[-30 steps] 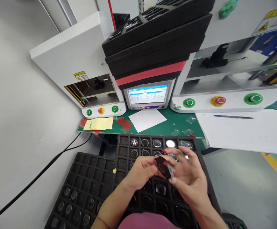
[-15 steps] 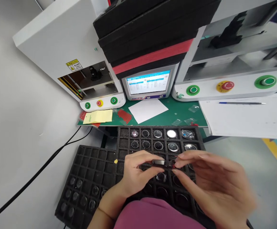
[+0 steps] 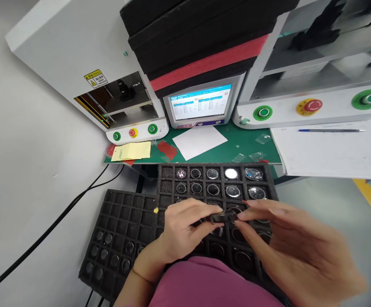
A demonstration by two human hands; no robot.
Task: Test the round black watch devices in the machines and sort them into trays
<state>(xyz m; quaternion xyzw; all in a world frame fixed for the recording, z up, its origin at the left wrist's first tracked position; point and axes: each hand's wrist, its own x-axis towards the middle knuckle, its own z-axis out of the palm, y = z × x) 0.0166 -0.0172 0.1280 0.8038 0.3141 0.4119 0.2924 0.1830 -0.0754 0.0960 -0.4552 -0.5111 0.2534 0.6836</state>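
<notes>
Between both hands, above the right black foam tray (image 3: 166, 186), is a small dark watch-like piece (image 3: 223, 217). My left hand (image 3: 185, 228) pinches its left side between thumb and fingers. The fingertips of my right hand (image 3: 288, 243) close on its right end, and a small red bit (image 3: 244, 201) shows by the index finger. Round watch-like parts (image 3: 213, 189) sit in the tray's compartments below; the hands cover some of them.
A second foam tray (image 3: 117, 224) with round parts lies lower left. Behind stand a screen (image 3: 201, 104), button-fronted machines (image 3: 134, 132), a green bench (image 3: 252, 143), white paper (image 3: 200, 142), a yellow note (image 3: 131, 151) and a pen (image 3: 331, 130). Black cables (image 3: 54, 224) hang at left.
The held piece has turned, its light face no longer showing. The red bit has shifted up and right, away from the piece. The view has moved slightly.
</notes>
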